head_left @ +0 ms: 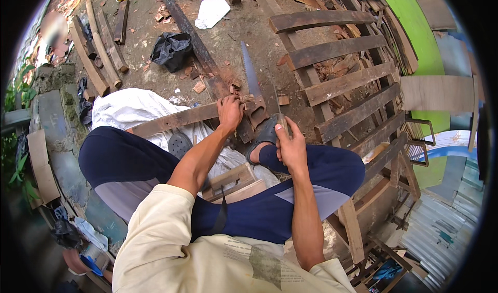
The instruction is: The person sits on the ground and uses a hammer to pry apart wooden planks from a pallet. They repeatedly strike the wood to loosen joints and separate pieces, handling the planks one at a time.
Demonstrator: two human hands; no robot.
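Observation:
My left hand (230, 112) is closed over the right end of a brown wooden plank (176, 119), which slants across in front of me. The plank's end rests on a dark beam (215, 83), where the wood looks splintered. In my right hand (291, 143) is the handle of a long, narrow-bladed knife (275, 93), its blade pointing away from me. Blur hides the exact shape of the blade. Between the two hands lies a handsaw (250, 74) with a wooden handle, its blade pointing away.
Slatted wooden framework (340, 51) stands at the right. A black plastic bag (171, 51) and a white scrap (212, 12) lie ahead on the dirt. White sacking (129, 106) spreads under the plank. Loose wood strips (101, 41) lie far left; a small wooden frame (233, 181) sits between my legs.

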